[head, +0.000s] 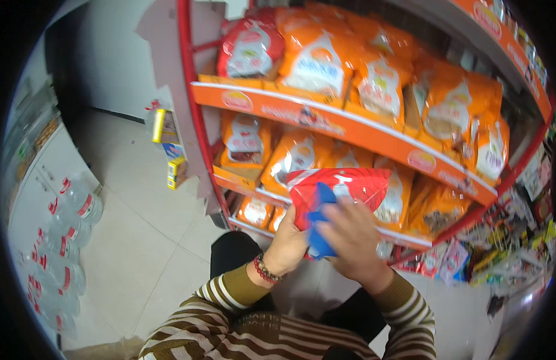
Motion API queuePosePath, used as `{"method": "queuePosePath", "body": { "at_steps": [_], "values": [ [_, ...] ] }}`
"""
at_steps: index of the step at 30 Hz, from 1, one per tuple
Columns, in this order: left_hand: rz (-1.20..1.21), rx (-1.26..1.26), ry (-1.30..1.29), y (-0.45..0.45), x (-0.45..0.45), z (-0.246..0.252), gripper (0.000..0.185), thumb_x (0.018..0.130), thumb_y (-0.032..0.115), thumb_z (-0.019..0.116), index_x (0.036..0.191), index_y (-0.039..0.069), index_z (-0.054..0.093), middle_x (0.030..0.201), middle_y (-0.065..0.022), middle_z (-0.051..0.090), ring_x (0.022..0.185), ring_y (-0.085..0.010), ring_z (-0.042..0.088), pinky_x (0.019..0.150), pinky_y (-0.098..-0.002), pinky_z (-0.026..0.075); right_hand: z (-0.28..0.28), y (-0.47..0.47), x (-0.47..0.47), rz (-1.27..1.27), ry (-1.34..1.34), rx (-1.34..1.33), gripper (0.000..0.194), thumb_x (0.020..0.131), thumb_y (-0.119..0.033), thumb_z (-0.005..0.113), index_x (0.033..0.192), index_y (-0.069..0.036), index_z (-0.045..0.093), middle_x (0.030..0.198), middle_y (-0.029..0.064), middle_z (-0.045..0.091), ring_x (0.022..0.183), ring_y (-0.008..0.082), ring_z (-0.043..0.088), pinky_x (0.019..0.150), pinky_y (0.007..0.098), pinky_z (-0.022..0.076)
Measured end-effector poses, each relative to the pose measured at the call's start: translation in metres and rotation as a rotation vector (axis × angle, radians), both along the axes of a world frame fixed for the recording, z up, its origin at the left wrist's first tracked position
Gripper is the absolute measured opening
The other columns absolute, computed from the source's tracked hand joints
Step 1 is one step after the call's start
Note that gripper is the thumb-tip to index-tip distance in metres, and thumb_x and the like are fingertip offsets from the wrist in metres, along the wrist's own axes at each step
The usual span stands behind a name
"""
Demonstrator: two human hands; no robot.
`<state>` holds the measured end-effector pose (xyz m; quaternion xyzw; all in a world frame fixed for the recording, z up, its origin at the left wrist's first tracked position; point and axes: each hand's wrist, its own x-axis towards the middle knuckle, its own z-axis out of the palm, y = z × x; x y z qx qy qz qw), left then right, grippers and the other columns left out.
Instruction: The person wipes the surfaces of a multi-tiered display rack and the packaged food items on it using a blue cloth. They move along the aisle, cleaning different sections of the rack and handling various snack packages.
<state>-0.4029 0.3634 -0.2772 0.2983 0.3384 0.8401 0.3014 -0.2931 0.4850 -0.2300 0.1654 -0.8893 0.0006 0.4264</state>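
A red plastic food packet (363,182) is held up in front of the shelf rack. My left hand (284,247) grips its lower left side, with a beaded bracelet on that wrist. My right hand (356,238), blurred, presses a blue cloth (320,225) against the packet's face. The cloth and hand cover much of the packet's lower part. Just behind, orange food packets (298,155) stand on the middle shelf. Another red packet (251,47) sits at the left end of the upper shelf.
The red metal rack upright (192,121) rises left of the packets. An orange shelf edge strip (278,110) runs across. Large clear water bottles (82,202) line the left by a white cabinet (48,166). Small yellow boxes (177,173) are beside the rack. Snack packets (453,261) hang at right.
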Motion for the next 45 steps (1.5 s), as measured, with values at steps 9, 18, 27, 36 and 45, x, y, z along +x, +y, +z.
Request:
{"method": "queuePosePath", "body": {
  "at_steps": [9,18,27,36,45],
  "values": [
    [-0.108,-0.137,-0.007,0.017,-0.008,-0.044,0.044,0.103,0.019,0.055,0.143,0.008,0.043,0.131,-0.0067,0.056,0.119,-0.0168,0.058,0.098,-0.0322,0.051,-0.038,0.011,-0.009,-0.188,-0.159,0.085,0.051,0.078,-0.038,0.073,0.121,-0.012,0.066,0.137,0.0023,0.057,0.132,0.0225,0.048,0.110,0.0546,0.0349],
    [-0.149,-0.240,-0.004,0.030,0.004,-0.071,0.065,0.083,-0.014,0.066,0.141,0.005,0.045,0.133,-0.0079,0.059,0.123,-0.0178,0.057,0.103,-0.0357,0.048,-0.079,0.032,-0.011,-0.276,-0.040,-0.321,0.040,0.079,-0.024,0.073,0.115,-0.007,0.068,0.123,0.0116,0.066,0.123,0.0261,0.059,0.114,0.0562,0.0305],
    [-0.099,-0.199,0.081,0.020,-0.007,-0.073,0.059,0.083,-0.006,0.071,0.137,0.003,0.049,0.130,-0.0076,0.062,0.117,-0.0204,0.061,0.103,-0.0368,0.047,-0.048,0.083,-0.025,-0.487,-0.285,-0.064,0.027,0.082,-0.020,0.066,0.102,-0.001,0.068,0.113,0.0153,0.069,0.108,0.0299,0.065,0.109,0.0467,0.0417],
    [-0.258,-0.110,-0.095,0.027,-0.030,-0.061,0.064,0.085,-0.007,0.070,0.142,0.004,0.043,0.136,-0.0106,0.058,0.123,-0.0220,0.058,0.104,-0.0393,0.048,-0.054,0.097,0.022,0.351,0.098,-2.097,0.037,0.102,-0.026,0.055,0.129,-0.001,0.058,0.121,0.0094,0.067,0.106,0.0193,0.064,0.102,0.0373,0.0484],
    [-0.228,-0.189,0.020,0.051,-0.028,-0.042,0.067,0.087,0.008,0.075,0.144,0.003,0.040,0.142,-0.0196,0.051,0.128,-0.0299,0.053,0.107,-0.0417,0.044,-0.061,0.073,0.005,0.321,-0.095,-1.923,0.056,0.077,-0.003,0.080,0.128,0.000,0.057,0.117,0.0093,0.068,0.102,0.0207,0.067,0.091,0.0350,0.0532]
  ]
}}
